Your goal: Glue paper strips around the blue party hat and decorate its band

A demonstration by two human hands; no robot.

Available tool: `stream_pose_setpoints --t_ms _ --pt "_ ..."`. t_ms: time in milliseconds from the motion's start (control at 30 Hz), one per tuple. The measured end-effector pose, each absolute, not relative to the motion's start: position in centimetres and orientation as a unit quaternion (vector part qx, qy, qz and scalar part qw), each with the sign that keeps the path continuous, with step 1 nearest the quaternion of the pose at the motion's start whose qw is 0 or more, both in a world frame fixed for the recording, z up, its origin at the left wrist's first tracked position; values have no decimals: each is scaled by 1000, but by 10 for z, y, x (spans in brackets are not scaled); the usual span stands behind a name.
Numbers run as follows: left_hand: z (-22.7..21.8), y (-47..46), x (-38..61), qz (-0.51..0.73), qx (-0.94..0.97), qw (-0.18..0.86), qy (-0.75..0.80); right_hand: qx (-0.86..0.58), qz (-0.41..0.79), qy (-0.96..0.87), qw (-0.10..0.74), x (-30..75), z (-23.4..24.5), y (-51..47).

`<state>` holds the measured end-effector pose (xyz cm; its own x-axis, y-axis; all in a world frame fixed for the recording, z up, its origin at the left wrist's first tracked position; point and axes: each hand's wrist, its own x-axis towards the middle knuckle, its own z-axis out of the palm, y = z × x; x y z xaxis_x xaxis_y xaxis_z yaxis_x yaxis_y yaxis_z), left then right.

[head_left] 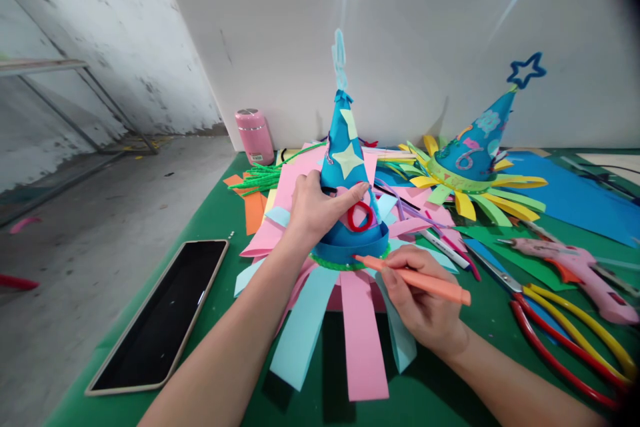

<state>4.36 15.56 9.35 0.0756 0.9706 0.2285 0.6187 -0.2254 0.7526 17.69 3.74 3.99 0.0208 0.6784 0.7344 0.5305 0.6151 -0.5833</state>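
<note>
A blue cone party hat [343, 177] stands in front of me, with pale stars, a red number shape and a light-blue loop on its tip. Pink and light-blue paper strips [361, 337] fan out from its base. My left hand [317, 203] grips the cone from the left, thumb across its front. In my right hand [425, 293] is an orange marker [420, 279], held like a pen. Its tip meets the blue band at the hat's lower edge, just above a green trim. The cone's far side is hidden.
A second decorated hat [473, 147] stands at the back right. Scissors [525, 293] and a pink glue gun [575, 270] lie to the right. On the left are a phone [160, 317], green pipe cleaners [260, 178] and a pink bottle [255, 137]. A white board [400, 33] rises behind.
</note>
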Motion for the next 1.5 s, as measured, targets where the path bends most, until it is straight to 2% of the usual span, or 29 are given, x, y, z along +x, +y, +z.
stream_pose_setpoints --t_ms 1500 --pt "92 157 43 366 698 235 568 -442 73 -692 566 182 38 35"
